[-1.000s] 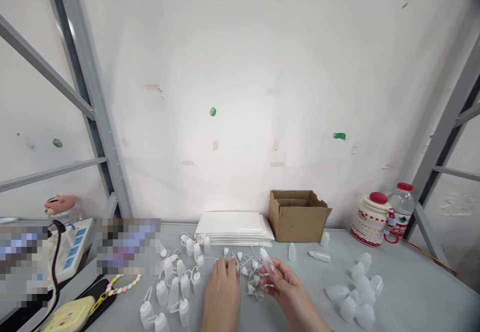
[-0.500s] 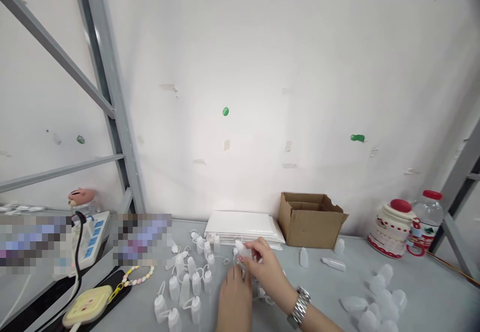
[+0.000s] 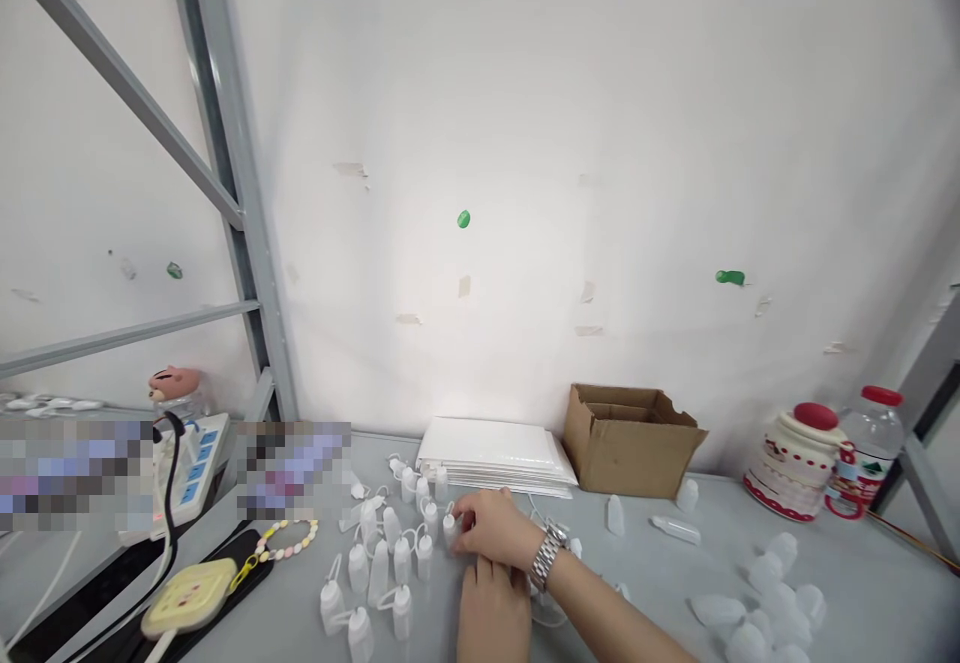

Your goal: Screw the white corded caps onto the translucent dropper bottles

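My right hand, with a metal watch on the wrist, pinches a small white squeeze bottle between thumb and fingers. That bottle is upright at the right edge of a group of similar capped bottles, several with looped cap straps. Just in front, my left hand is back-up below the right one; its fingertips are hidden, and whatever lies under them does not show. Behind and right of my right wrist, a few cap pieces with thin straps peek out.
White flat packets are stacked by the wall beside a brown cardboard box. Uncapped bottles lie heaped at right. A decorated jar and a red-capped bottle stand at far right. A bead bracelet and yellow gadget lie left.
My right hand has moved left and down with a small bottle, from tilted in the fingers to upright beside the group. The camera view has shifted slightly left.
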`<state>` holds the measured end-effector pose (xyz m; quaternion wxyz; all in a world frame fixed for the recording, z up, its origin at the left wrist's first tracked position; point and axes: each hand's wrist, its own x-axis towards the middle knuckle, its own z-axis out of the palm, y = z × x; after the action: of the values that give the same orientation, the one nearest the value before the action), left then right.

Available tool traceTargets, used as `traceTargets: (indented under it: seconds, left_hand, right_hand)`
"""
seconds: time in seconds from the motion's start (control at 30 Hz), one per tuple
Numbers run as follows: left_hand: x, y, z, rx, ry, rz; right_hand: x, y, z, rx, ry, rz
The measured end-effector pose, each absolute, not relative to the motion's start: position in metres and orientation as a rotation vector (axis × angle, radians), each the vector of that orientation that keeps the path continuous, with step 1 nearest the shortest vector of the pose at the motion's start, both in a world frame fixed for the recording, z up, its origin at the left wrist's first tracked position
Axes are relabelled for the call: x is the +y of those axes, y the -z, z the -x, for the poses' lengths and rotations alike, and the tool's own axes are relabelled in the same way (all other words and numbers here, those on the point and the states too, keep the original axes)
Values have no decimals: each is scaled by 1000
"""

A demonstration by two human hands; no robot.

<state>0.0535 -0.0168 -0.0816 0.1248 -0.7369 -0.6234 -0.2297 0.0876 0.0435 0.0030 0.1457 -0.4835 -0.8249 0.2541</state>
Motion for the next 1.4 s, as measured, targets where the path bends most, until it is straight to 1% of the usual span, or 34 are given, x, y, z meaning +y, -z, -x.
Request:
traceTargets:
  seconds: [0.17,0.27,0.4,0.53,0.67,0.8,0.97,1.13,1.27,1.37,1.4]
  left_hand:
    - [-17,75,-47,-1806,624,2205]
    - [-18,65,-42,-1865,550,2280]
    - [-21,46,-36,-1992,502,2327]
    - [-22,32,-32,-2129,467,2377]
    - [-23,31,-31,-2074,427,2403]
    - [-24,32,-32,-1973,553,2360]
    - [-21,30,-31,-1851,726,2371]
    - [-11,35,-28,-1834,757,2389]
    - [-6,38,-29,-1886,788,2435]
    - [-5,35,-29,-1957,970,2459]
    - [-6,33,-28,-1996,1115,2469]
  right_hand:
    - [40,-11,-92,-2402,-676,1425]
    - [37,-18,-112,-2316,-580,1476]
    - [31,-16,-157,-2088,-257,1707]
    - [20,4,-198,-1916,110,1993]
    - [11,27,-219,-1924,237,2058]
    - [8,42,-229,-1965,239,2005]
    - [6,48,-235,-1929,192,1970]
    - [7,47,-238,-1866,144,1975]
    - [3,37,-238,-1829,93,1940]
    - [-6,25,-230,-1745,-34,1860]
    - [-9,22,-225,-1665,-169,1796]
